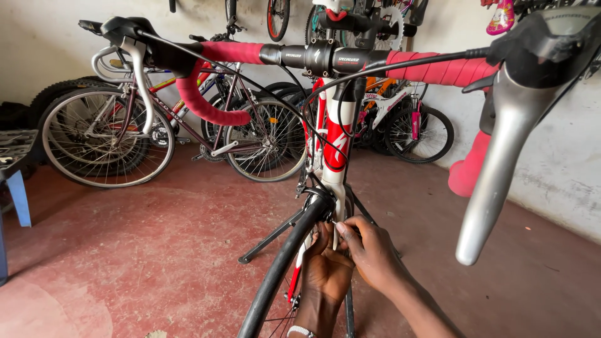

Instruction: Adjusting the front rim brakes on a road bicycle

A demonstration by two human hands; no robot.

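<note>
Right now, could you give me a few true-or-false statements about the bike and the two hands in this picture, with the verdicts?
1. Both hands are at the front brake, just above the front tyre. True.
2. The bar tape is blue. False: it is pink-red.
3. The left hand holds the brake lever. False: it is down by the fork, and nothing touches the lever.
4. Other bikes stand against the wall behind. True.
5. The right hand rests on the floor. False: it is raised at the fork beside the tyre.
</note>
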